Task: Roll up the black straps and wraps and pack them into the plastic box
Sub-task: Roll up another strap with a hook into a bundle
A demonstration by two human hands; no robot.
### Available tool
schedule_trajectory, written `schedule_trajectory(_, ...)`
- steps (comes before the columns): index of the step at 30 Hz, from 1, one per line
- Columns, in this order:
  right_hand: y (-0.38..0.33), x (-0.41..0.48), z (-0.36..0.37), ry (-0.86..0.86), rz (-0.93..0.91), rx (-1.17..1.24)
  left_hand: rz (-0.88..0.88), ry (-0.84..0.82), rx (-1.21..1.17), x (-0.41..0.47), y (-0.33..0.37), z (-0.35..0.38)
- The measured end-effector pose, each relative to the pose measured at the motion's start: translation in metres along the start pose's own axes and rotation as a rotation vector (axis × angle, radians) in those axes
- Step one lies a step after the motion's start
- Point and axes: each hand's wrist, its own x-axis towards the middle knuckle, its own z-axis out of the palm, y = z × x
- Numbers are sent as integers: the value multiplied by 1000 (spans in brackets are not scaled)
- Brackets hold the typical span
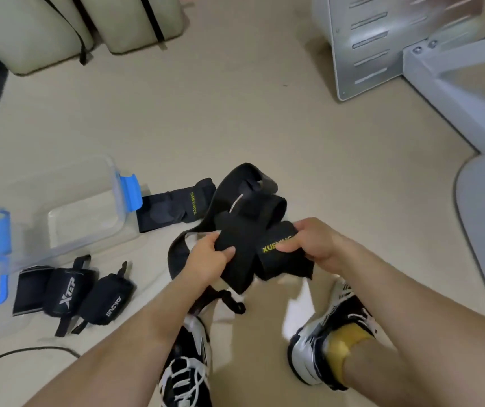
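Head view, floor, left to right: clear plastic box (59, 212), empty; two rolled wraps (88, 295) near it; flat wrap (173, 208) just right of box; left hand (209, 257) and right hand (308, 242), both closed around long black wrap (250, 230), held above floor.

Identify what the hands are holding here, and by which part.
Both hold one black XUEYING wrap: left hand grips its left side, right hand pinches the end by the yellow lettering.

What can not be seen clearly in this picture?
Head view only:
- Wrap: both hands, left hand and right hand, cover parts of it, including the end of its yellow lettering.
- Box: blurred; its left side is cut by the frame edge.
- Left shoe: partly hidden by the forearm.
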Motion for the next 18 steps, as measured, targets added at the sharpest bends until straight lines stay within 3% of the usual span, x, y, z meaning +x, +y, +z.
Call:
schedule_trajectory(4, -96, -69, -32, -134, -220, -50, -33, -30, 77, -33, 48, -29)
schedule_trajectory(9, -162, -174, -33, -87, -460, -26, 168, -87, 48, -113, 124, -62)
schedule_trajectory(14, -185, -263, -31, -8, -696, 184, 507, -421, -403, -227, 212, -84)
schedule_trajectory(18, -187, -311, -26, 54, -854, 219, 699, -27, -252, -282, 242, -72)
